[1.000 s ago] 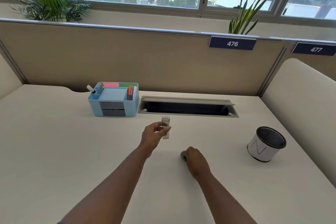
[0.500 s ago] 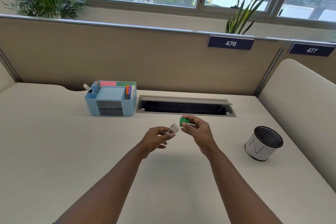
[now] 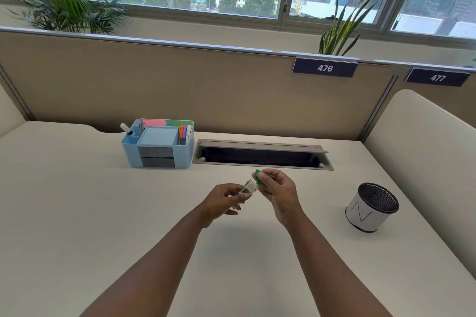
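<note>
The fingers (image 3: 268, 175) of the right hand (image 3: 279, 192) are pinching a small green cap (image 3: 257, 175) between thumb and fingertips, bringing it right against the mouth of a clear vial (image 3: 248, 187); whether the two are already engaging is too small to tell. The left hand (image 3: 225, 199) is curling its fingers round the vial's lower half and holding it tilted, mouth pointing up toward the right hand, in the air above the worktop (image 3: 103, 213) and in front of the cable slot (image 3: 260, 156). By the look of it, the person is fitting the cap onto the vial. Doing that well is calling for squaring the cap to the tilted mouth rather than to the worktop, so it is seating flat before any turning. The left hand is best gripping firmly and staying put while only the right fingertips are rotating. A cap going on crooked is risking a jam or a slip from such a light pinch. The blue organizer (image 3: 157, 147) and the mesh cup (image 3: 371, 207) are standing well apart from both hands.
</note>
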Demonstrator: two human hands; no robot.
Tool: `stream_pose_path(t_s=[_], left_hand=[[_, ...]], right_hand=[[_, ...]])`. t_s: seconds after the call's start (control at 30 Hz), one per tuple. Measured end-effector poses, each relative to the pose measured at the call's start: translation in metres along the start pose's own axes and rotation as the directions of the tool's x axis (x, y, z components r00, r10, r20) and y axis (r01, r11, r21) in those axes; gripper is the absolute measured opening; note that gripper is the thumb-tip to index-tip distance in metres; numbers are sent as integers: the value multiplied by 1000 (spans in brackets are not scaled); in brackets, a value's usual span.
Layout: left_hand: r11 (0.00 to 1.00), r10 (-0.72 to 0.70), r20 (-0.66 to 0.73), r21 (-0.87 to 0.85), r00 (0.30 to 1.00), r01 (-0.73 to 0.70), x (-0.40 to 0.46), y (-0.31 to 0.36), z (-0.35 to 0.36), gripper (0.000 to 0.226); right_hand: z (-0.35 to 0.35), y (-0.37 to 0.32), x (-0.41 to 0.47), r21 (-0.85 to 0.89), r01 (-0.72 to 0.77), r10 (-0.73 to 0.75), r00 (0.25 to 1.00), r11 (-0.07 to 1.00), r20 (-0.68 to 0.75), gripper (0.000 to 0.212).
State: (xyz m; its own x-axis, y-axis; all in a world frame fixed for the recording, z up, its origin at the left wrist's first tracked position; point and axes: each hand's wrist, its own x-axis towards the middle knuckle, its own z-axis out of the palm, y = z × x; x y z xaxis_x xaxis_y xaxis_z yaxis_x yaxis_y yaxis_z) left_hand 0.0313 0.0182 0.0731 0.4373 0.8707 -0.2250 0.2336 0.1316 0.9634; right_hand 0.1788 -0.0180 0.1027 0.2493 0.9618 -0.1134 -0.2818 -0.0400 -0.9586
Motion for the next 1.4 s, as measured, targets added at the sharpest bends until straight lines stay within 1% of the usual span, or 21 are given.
stream_pose_path(t_s=[0.17, 0.27, 0.3, 0.37, 0.47, 0.57, 0.63, 0.7, 0.77, 0.87, 0.93, 1.0, 1.17, 1.23, 1.3, 1.4], left_hand=[[999, 32, 12, -19, 999, -32, -2, 6, 3, 30], [999, 24, 29, -39, 999, -23, -5, 9, 2, 25], [998, 18, 40, -53, 999, -16, -6, 10, 2, 22], [996, 10, 58, -84, 998, -5, -8, 11, 0, 15], [995, -5, 82, -95, 997, 13, -11, 14, -1, 16], [997, -32, 113, -66, 993, 39, -12, 17, -3, 16], [1000, -21, 126, -17, 992, 24, -12, 19, -3, 16], [998, 13, 116, 54, 993, -20, -12, 20, -1, 15], [991, 53, 92, 118, 994, -63, -11, 22, 2, 22], [983, 65, 89, 166, 994, -79, -12, 22, 6, 27], [988, 31, 129, 149, 991, -50, -14, 22, 6, 21], [996, -8, 185, 89, 983, -8, -16, 23, 4, 13], [997, -70, 270, -7, 960, 75, -19, 26, 0, 20], [994, -84, 303, -39, 949, 101, -21, 26, -1, 21], [997, -71, 294, -14, 953, 78, -21, 26, 0, 20], [997, -24, 217, 81, 976, 7, -20, 27, 5, 10]], right_hand=[[1, 8, -2, -37, 34, -34, 999, 999, 15, 7], [-2, 5, -1, -88, 66, -60, 996, 994, 69, 5], [-4, 4, 0, -122, 73, -61, 993, 990, 100, 5], [-8, -1, 1, -235, 91, -50, 983, 968, 174, 15], [-11, -9, 2, -383, 125, -14, 960, 915, 280, 27], [-13, -19, 3, -456, 155, 2, 946, 877, 324, 29], [-16, -23, 4, -489, 160, 12, 944, 858, 330, 31], [-18, -24, 4, -500, 149, 14, 951, 853, 308, 30], [-19, -24, 4, -495, 135, 8, 961, 859, 278, 27], [-22, -21, 3, -498, 127, 12, 964, 858, 267, 27], [-24, -20, 3, -503, 136, 17, 958, 854, 287, 29], [-26, -21, 3, -516, 153, 24, 947, 843, 319, 31], [-27, -26, 2, -537, 210, 23, 919, 817, 394, 31], [-27, -26, 2, -537, 207, 31, 916, 818, 400, 29], [-27, -25, 2, -531, 170, 47, 928, 830, 370, 27], [-27, -24, 2, -534, 107, 73, 950, 839, 305, 24]])
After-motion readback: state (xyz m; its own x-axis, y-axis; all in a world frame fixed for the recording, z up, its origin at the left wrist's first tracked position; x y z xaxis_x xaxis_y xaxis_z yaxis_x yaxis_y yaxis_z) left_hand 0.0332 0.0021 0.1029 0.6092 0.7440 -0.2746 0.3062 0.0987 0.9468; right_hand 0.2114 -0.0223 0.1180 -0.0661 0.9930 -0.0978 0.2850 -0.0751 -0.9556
